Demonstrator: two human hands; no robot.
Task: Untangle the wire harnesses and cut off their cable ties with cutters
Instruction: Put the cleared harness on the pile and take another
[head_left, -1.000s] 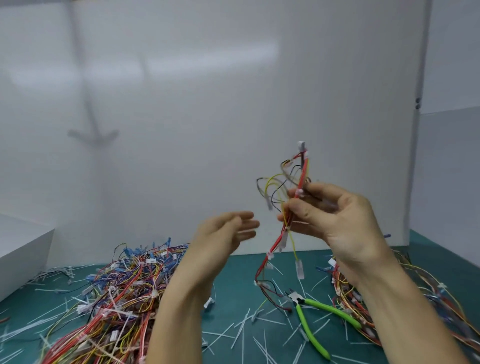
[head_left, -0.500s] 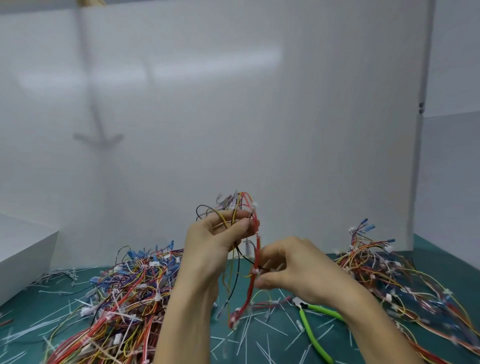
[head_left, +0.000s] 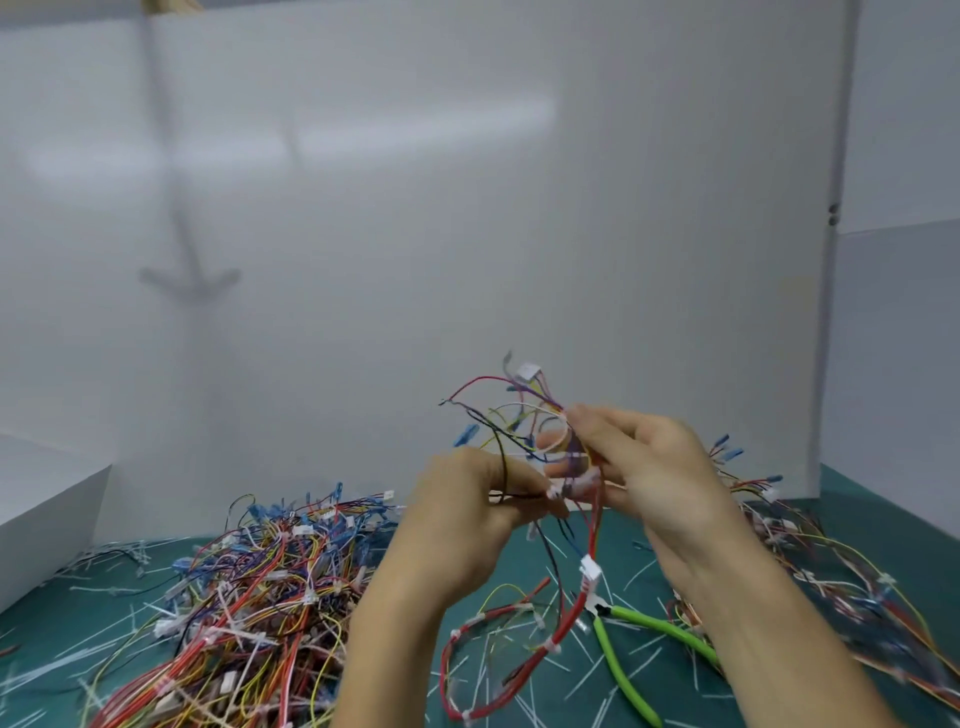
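- While both hands are raised above the worktop (head_left: 883, 493), they hold one wire harness (head_left: 592, 569) between them in front of a white panel (head_left: 467, 208).
- The left hand (head_left: 462, 525) pinches the bundle's dark wires, its fingers (head_left: 524, 491) curled tight.
- The right hand (head_left: 660, 478) grips the upper wires, its fingers (head_left: 597, 421) folded round them.
- A red branch with white cable ties (head_left: 553, 647) hangs down and loops onto the worktop.
- Green-handled cutters (head_left: 654, 623) lie on the worktop below the right wrist, untouched.
- A harness pile (head_left: 249, 587) sits to the left, and a second heap (head_left: 831, 571) to the right.
- Clipped tie ends (head_left: 641, 569) litter the teal surface.
- A white box (head_left: 47, 509) stands at far left.
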